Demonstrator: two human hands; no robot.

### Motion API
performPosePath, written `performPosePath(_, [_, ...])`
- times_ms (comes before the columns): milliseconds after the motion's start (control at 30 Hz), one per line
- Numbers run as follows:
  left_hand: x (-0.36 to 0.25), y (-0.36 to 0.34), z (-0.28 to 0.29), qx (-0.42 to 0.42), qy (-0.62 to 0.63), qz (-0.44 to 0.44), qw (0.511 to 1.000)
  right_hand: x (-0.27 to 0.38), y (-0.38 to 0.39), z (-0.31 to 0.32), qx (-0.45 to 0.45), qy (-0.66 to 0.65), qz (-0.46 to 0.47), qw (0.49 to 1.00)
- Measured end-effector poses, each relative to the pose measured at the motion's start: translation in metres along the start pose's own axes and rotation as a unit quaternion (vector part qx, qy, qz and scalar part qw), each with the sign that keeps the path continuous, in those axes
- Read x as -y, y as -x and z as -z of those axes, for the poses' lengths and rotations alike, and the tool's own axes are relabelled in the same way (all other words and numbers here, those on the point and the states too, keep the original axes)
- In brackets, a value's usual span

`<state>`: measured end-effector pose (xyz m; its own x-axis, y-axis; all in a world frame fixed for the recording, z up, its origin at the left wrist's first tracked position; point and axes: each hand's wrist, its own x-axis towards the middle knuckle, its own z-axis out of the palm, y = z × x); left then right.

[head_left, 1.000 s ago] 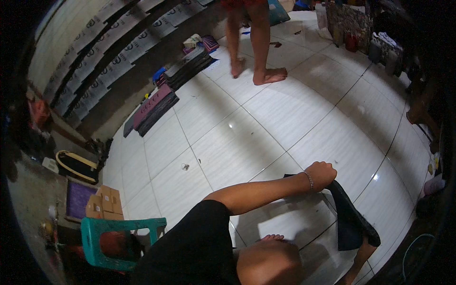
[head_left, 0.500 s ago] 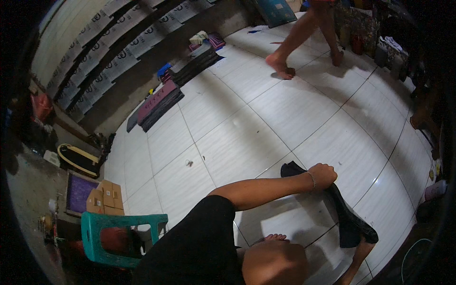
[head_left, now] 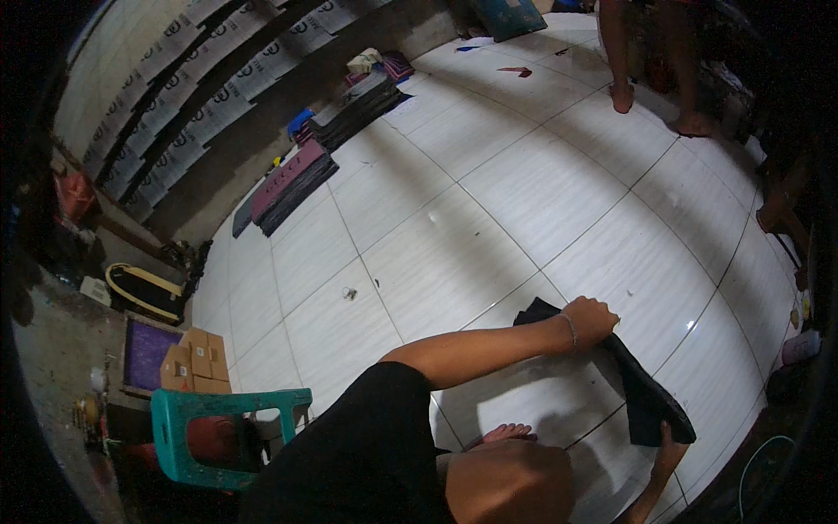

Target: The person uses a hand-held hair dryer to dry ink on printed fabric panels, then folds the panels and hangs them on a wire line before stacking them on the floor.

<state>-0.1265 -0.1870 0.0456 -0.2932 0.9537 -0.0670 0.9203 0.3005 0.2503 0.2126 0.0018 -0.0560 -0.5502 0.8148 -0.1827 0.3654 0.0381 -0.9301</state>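
Observation:
A long strip of folded dark cloth [head_left: 644, 395] stretches between my hands, low over the tiled floor. My left hand [head_left: 592, 321], with a thin bracelet at its wrist, is closed in a fist around the cloth near its far end. A short dark end of the cloth sticks out to the left of that fist. At the cloth's near end, my right hand [head_left: 669, 451] grips the lower edge from below; the dark cloth hides part of its fingers. My bare knee [head_left: 506, 480] and toes are at the bottom, beneath my left arm.
A green plastic stool [head_left: 188, 437] stands at my left, beside small cardboard boxes [head_left: 196, 360]. Stacks of dark and maroon sheets [head_left: 292, 188] lie along the far wall. Another person's bare legs [head_left: 621, 61] stand at the far right. A round-ended bottle [head_left: 799, 348] lies at the right edge.
The other person has stepped to the right. My right hand and the near end of the cloth have shifted slightly up; my left hand stays closed on the cloth.

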Motion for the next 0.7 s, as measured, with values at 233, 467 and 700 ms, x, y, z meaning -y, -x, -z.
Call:
performPosePath(233, [0.002,-0.007,-0.003,0.040,-0.012,0.017,0.999,-0.024,-0.003,-0.001,0.016,0.000,0.046,0.999])
performPosePath(467, [0.016,-0.008,-0.018,0.041,-0.015,0.028,0.999,-0.015,-0.001,-0.010,0.004,0.042,0.102,0.994])
performPosePath(700, [0.013,0.000,-0.011,0.047,-0.014,0.023,0.999,-0.003,-0.001,-0.011,0.036,-0.045,0.118,0.991])
